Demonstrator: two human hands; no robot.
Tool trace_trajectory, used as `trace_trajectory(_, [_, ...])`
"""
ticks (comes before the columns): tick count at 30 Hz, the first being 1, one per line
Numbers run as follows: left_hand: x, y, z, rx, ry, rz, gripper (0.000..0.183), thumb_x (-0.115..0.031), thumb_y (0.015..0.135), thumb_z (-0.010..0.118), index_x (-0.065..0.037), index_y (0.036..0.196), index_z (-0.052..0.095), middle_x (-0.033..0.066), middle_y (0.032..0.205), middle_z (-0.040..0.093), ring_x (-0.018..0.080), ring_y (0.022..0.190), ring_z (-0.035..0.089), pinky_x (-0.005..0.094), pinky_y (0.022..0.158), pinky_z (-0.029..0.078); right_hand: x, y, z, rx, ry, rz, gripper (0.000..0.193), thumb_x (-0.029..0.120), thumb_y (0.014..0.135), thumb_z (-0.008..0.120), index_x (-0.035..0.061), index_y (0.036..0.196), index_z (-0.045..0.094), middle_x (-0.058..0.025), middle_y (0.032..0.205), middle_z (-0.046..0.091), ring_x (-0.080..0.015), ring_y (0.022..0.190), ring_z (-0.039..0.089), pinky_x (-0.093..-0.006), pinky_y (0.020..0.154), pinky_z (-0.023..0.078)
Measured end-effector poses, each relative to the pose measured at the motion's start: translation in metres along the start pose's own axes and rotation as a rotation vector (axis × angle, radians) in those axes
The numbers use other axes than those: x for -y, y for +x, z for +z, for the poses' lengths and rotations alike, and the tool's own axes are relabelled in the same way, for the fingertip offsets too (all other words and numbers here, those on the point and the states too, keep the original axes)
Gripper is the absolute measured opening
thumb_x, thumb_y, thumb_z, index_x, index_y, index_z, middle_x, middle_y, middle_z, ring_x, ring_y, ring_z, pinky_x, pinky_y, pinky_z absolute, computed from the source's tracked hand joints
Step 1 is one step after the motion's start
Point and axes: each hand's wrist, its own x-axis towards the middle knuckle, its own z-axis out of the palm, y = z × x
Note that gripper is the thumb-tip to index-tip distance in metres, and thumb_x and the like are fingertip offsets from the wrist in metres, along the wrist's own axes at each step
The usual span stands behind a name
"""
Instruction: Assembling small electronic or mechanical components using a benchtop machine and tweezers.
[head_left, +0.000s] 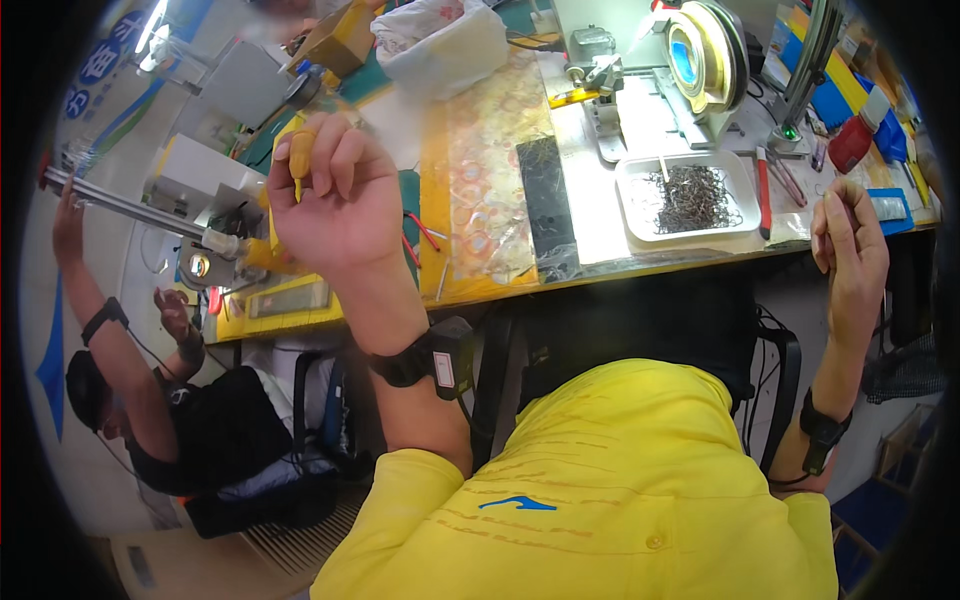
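My left hand [335, 195] is raised over the left part of the bench, its palm showing and its fingers loosely bent and apart. One finger wears a yellow finger cot [299, 155], and no held thing shows in the palm. Near the bench's right front edge is my right hand [852, 235], fingers curled and pressed together. What they pinch, if anything, is too small to tell. Between the hands stands a white tray [636, 215] with a heap of small dark bent metal pieces [692, 197]. A red pen-like tool [764, 195] lies just right of it.
Behind the tray is a lit bench machine with a large reel [700, 60]. A red bottle [853, 140] stands at the right. Red-handled pliers [422, 235] lie beside my left wrist. A white-lined bin [440, 45] is farther back. At the left, another person [130, 400] sits with an arm raised.
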Motion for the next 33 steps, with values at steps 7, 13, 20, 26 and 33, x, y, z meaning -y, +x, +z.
trace_trajectory(7, [-0.007, 0.003, -0.009, -0.073, -0.026, 0.063, 0.007, -0.01, 0.085, 0.06, -0.005, 0.082, 0.057, 0.0018, 0.074, 0.044, 0.0126, 0.056, 0.039, 0.028, 0.05, 0.028, 0.001, -0.002, 0.003, 0.005, 0.001, 0.012, 0.022, 0.02, 0.112, 0.057, 0.0029, 0.125, 0.063, 0.0023, 0.085, 0.06, -0.0009, 0.066, 0.046, -0.0177, 0.055, 0.031])
trace_trajectory(13, [-0.016, 0.004, -0.016, -0.05, -0.016, 0.064, 0.01, -0.014, 0.09, 0.058, -0.005, 0.086, 0.059, 0.0021, 0.073, 0.047, 0.0136, 0.058, 0.04, 0.0288, 0.051, 0.031, 0.002, -0.002, 0.004, 0.01, 0.003, 0.017, 0.021, 0.02, 0.112, 0.057, 0.0035, 0.124, 0.063, 0.0025, 0.085, 0.06, -0.0007, 0.066, 0.046, -0.0178, 0.056, 0.031])
trace_trajectory(20, [-0.012, 0.007, -0.023, -0.048, 0.089, 0.087, 0.011, -0.013, 0.092, 0.057, -0.005, 0.086, 0.057, 0.0024, 0.074, 0.045, 0.0137, 0.06, 0.042, 0.0285, 0.051, 0.03, -0.002, 0.003, -0.002, 0.011, -0.007, 0.006, 0.02, 0.019, 0.111, 0.058, 0.003, 0.122, 0.063, 0.0031, 0.085, 0.06, -0.0003, 0.066, 0.046, -0.0177, 0.055, 0.031])
trace_trajectory(26, [0.067, -0.037, -0.006, -0.15, 1.242, -0.215, 0.03, -0.03, 0.111, 0.05, -0.002, 0.116, 0.061, 0.0039, 0.089, 0.059, 0.0138, 0.072, 0.058, 0.024, 0.059, 0.045, 0.021, 0.001, 0.044, 0.039, 0.037, 0.127, 0.011, 0.012, 0.106, 0.06, 0.0034, 0.106, 0.066, 0.0025, 0.083, 0.061, -0.0023, 0.065, 0.051, -0.0202, 0.056, 0.039])
trace_trajectory(33, [0.134, -0.06, -0.024, 0.083, 1.292, -0.442, 0.018, -0.012, 0.111, 0.056, -0.002, 0.126, 0.057, 0.0034, 0.099, 0.064, 0.0074, 0.074, 0.062, 0.0213, 0.061, 0.046, 0.026, -0.004, 0.114, 0.272, 0.274, 0.162, 0.023, 0.021, 0.106, 0.068, -0.0003, 0.116, 0.065, -0.0048, 0.101, 0.07, -0.0099, 0.09, 0.064, -0.0269, 0.077, 0.052])
